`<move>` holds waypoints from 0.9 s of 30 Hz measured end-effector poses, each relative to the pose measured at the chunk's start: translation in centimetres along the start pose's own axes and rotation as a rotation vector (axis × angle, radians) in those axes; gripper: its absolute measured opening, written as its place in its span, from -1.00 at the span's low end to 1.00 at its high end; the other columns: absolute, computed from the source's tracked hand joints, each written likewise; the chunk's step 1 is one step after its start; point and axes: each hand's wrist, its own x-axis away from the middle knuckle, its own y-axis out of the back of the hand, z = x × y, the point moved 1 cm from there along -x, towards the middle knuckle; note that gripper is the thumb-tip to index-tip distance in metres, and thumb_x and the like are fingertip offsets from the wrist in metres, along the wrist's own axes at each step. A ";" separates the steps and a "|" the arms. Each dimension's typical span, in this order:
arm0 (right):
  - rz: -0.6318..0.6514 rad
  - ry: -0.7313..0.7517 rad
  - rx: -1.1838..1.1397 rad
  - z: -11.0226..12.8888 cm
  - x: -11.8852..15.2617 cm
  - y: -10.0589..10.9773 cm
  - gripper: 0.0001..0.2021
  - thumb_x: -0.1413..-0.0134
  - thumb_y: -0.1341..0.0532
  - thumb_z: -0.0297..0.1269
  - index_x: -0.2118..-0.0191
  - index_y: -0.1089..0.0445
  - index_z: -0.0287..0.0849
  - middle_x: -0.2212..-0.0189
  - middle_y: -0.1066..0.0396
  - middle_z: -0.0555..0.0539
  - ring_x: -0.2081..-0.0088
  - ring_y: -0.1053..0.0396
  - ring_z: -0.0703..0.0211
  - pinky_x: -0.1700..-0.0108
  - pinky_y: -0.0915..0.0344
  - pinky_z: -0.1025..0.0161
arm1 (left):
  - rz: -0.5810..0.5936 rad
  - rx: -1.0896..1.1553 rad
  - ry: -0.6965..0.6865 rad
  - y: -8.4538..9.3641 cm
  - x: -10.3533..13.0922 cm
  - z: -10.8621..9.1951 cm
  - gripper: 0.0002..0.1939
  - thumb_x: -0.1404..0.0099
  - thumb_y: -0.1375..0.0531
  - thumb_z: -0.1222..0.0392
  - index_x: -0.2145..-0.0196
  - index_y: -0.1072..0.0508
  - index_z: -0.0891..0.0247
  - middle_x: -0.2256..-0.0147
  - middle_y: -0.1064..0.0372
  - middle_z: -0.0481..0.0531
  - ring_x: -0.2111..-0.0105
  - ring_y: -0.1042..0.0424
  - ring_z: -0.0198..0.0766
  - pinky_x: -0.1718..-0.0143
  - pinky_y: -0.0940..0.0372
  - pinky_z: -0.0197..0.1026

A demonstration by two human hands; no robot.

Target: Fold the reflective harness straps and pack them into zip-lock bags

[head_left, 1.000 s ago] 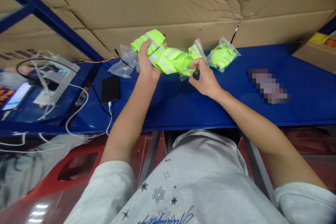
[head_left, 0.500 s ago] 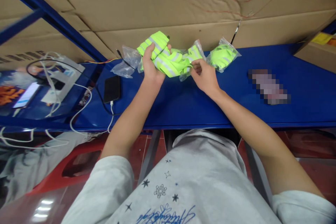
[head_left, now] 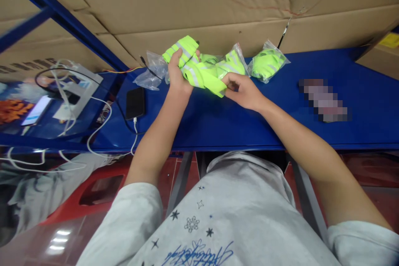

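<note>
My left hand (head_left: 179,72) is wrapped round a folded bundle of neon yellow reflective strap (head_left: 204,77), its thumb on top. The strap has silver stripes and runs from the bundle toward the right. Between the fingertips of my right hand (head_left: 241,89), the lower right end of the strap is pinched. Behind my right hand lies a clear bag with neon strap (head_left: 233,60) inside. Farther right is another bagged neon strap (head_left: 268,64). A crumpled clear bag (head_left: 151,72) lies left of my left hand.
On the blue table (head_left: 224,129), a black phone (head_left: 135,103) with a white cable sits left. A pixelated object (head_left: 324,99) lies right. A power strip (head_left: 77,91), cables and a lit phone (head_left: 36,110) are at the far left. Cardboard (head_left: 187,4) stands behind.
My right hand has moved slightly down, drawing the strap's end lower and to the front. That part of the strap now lies flatter and straighter. My left hand keeps its hold on the bundle.
</note>
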 end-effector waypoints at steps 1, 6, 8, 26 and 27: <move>0.050 -0.049 -0.060 -0.1 -0.1 0.1 -0.91 -0.12 -0.30 -0.34 0.27 -0.37 -0.14 0.45 -0.26 0.08 0.43 -0.14 0.27 0.35 -0.09 0.27 | -0.004 0.010 -0.007 0.0 0.0 0.0 -0.73 -0.53 -0.07 0.03 0.22 -0.53 0.09 0.24 -0.66 -0.02 -0.32 -0.35 -0.19 -0.31 -0.35 -0.10; 0.139 -0.143 -0.218 -0.8 0.1 0.2 -0.79 -0.14 -0.34 -0.19 0.22 -0.33 -0.13 0.36 -0.38 0.02 0.36 -0.27 0.22 0.29 -0.20 0.26 | 0.034 0.054 -0.010 -0.6 0.7 0.3 -0.75 -0.47 -0.12 0.03 0.24 -0.59 0.06 0.18 -0.68 0.02 -0.38 -0.34 -0.11 -0.32 -0.38 -0.04; 0.118 -0.103 -0.083 -0.8 0.5 0.0 -0.78 -0.20 -0.32 -0.12 0.18 -0.37 -0.13 0.29 -0.45 -0.05 0.26 -0.36 0.13 0.18 -0.29 0.18 | 0.059 0.061 0.002 -0.9 1.1 0.3 -0.72 -0.47 -0.10 0.02 0.21 -0.60 0.10 0.15 -0.67 0.01 -0.39 -0.34 -0.11 -0.32 -0.39 -0.05; 0.092 0.106 0.945 0.7 1.8 -0.8 -0.72 -0.40 -0.30 -0.08 -0.03 -0.48 -0.17 -0.07 -0.48 -0.30 -0.09 -0.33 -0.31 -0.12 -0.15 -0.12 | 0.231 -0.023 0.041 -0.4 1.9 -1.5 -0.66 -0.39 -0.09 -0.13 0.17 -0.59 0.03 -0.06 -0.64 -0.04 -0.56 0.05 -0.12 -0.52 -0.08 -0.05; 0.103 0.128 0.938 0.8 1.7 -0.7 -0.76 -0.39 -0.31 -0.11 0.02 -0.47 -0.17 -0.05 -0.48 -0.29 -0.09 -0.33 -0.29 -0.11 -0.15 -0.10 | 0.228 -0.040 0.023 -0.1 1.5 -1.6 -0.68 -0.33 -0.15 -0.15 0.16 -0.60 0.00 -0.07 -0.64 -0.06 -0.57 0.07 -0.09 -0.51 -0.11 -0.03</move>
